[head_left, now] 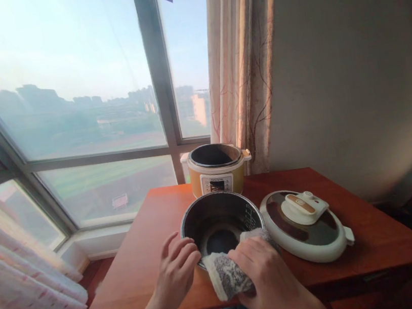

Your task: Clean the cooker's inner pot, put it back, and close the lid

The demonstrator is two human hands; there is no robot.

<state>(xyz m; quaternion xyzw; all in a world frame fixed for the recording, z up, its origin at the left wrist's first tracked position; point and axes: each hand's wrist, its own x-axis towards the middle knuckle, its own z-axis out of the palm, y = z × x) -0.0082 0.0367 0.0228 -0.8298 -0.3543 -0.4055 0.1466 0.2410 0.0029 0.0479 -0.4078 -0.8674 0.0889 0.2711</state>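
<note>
A dark inner pot [232, 204] of a cooker stands near the front edge of the table, its mouth facing up. My left hand [177, 266] is at the pot's left front rim, with its fingers bent over the edge. A grey-and-white patterned cloth [226, 274] is bunched in my right hand [262, 269], at the right front of the rim. Part of the cloth lies over that rim. My hands and the cloth hide the pot's near side.
Behind the pot is the yellow-and-white cooker body [196, 181], lidless. Its round lid [308, 257] with a white handle lies to the right on the wooden table [141, 266]. A window [89, 114] and curtains [236, 68] are beyond the table; a wall [333, 80] is at right.
</note>
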